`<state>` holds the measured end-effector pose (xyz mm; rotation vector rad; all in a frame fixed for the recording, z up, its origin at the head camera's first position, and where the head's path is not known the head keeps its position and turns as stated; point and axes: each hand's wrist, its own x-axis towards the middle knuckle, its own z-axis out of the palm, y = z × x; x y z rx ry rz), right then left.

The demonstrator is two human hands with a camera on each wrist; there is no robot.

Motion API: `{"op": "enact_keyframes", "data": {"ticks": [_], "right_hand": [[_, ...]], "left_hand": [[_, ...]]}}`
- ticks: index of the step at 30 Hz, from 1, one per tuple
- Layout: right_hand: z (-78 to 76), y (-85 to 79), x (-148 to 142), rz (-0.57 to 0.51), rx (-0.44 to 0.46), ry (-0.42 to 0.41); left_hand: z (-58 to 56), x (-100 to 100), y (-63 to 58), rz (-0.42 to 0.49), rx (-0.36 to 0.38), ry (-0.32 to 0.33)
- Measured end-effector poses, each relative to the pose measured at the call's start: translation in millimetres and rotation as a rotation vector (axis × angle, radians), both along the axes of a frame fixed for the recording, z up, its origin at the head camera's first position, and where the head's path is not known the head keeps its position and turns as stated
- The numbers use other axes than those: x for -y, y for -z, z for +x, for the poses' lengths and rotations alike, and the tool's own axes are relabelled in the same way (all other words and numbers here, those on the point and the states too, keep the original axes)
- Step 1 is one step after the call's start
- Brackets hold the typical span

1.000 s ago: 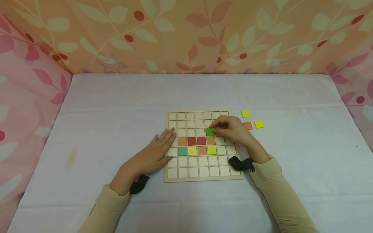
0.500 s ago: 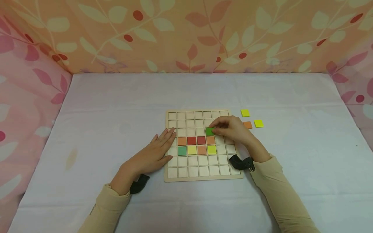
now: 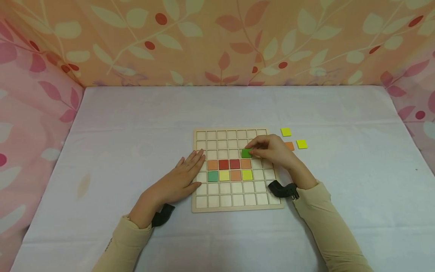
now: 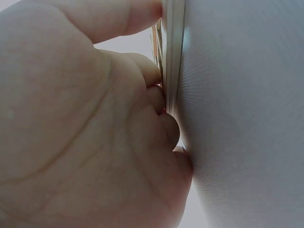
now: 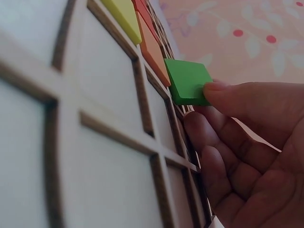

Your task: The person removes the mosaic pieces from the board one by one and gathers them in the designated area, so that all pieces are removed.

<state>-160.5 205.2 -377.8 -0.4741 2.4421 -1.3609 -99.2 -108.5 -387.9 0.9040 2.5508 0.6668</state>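
A wooden grid board lies on the white-covered table. My right hand pinches a green square tile between thumb and fingers, tilted up from the grid over a cell in the third row from the top. Below it, two rows of tiles sit in cells: an orange tile, two red tiles and another orange one above, then teal, pale yellow, orange and a yellow tile. My left hand rests with straight fingers on the board's left edge, its fingertips over the rim in the left wrist view.
To the board's right lie two loose yellow tiles and an orange tile, partly hidden behind my right hand. Black wrist cameras hang at both wrists. Floral cloth walls the table's back and sides.
The green tile and my right hand have shifted very slightly to the right. My left hand and the tiles set in the grid have stayed put.
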Motion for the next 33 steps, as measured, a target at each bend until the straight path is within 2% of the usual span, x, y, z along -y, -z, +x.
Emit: {"op": "enact_keyframes", "data": {"ticks": [15,33], "right_hand": [[-1.6,-6.3,-10.4,-0.067,0.026,0.017],[-6.4,-9.1,-33.2,-0.058,0.067,0.036]], "left_hand": [[0.9,0.4,0.2,-0.004,0.0,0.0],[0.6,0.1,0.1,-0.006,-0.001,0.002]]}}
